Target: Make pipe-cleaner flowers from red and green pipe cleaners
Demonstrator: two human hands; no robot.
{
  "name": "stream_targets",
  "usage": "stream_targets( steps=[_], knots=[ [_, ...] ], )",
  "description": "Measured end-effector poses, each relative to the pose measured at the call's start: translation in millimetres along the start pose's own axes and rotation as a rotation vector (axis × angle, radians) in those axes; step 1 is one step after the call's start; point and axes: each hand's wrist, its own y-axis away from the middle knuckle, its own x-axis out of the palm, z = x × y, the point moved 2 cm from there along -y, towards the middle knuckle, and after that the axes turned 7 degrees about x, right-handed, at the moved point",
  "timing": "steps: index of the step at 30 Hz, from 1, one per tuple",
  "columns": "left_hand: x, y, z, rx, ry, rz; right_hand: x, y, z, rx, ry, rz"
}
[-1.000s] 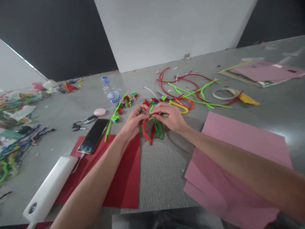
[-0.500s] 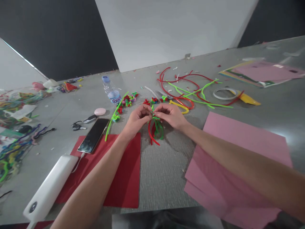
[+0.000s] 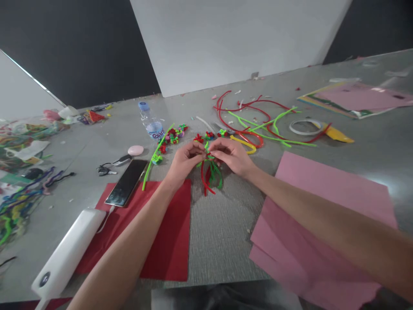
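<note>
Between my two hands is a small bundle of bent red and green pipe cleaners (image 3: pixel 220 174), its loops and loose ends hanging toward me. My left hand (image 3: pixel 186 161) pinches it from the left with thumb and fingers. From the right, my right hand (image 3: pixel 232 156) pinches the same piece at its top. The fingertips nearly meet and hide the join. Just beyond lie several small red, green and blue pipe-cleaner flowers (image 3: pixel 198 137). More such flowers (image 3: pixel 174 138) are clustered to the left, beside a straight light-green pipe cleaner (image 3: pixel 150 168).
Loose red and green pipe cleaners (image 3: pixel 269 122) and a tape roll (image 3: pixel 292 128) lie back right. Pink sheets (image 3: pixel 335 185) are under my right arm. At left are a bottle (image 3: pixel 151 122), a phone (image 3: pixel 127 183), a power bank (image 3: pixel 69 252), keys (image 3: pixel 106 170) and red paper (image 3: pixel 171 241).
Both hands stay at the same spot with the fingers shifting slightly on the bundle. Its hanging red end has moved up a little. The rest of the table looks the same.
</note>
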Motion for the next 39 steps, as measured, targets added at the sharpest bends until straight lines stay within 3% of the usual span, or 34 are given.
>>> stream_targets(
  steps=[5,9,19,24,29,39],
  knots=[
    [-0.3,0.2,-2.9,-0.045,0.034,-0.056,2.4,2.8,2.3,-0.054,0.088,0.001],
    [0.6,-0.1,-4.7,-0.057,0.066,-0.09,2.9,3.5,3.3,-0.222,0.268,-0.054],
    [0.0,-0.2,-3.0,-0.058,0.085,-0.035,-0.2,2.3,2.7,-0.348,0.383,-0.108],
    [0.5,-0.1,-0.4,-0.002,0.008,0.006,2.4,4.9,8.2,-0.315,0.397,-0.108],
    [1.5,-0.6,2.6,0.05,-0.081,0.057,3.6,5.6,9.9,-0.19,0.342,-0.094],
    [5.7,0.2,-3.7,0.107,-0.186,0.094,-0.5,-0.8,1.3,0.057,-0.026,-0.024]
  ],
)
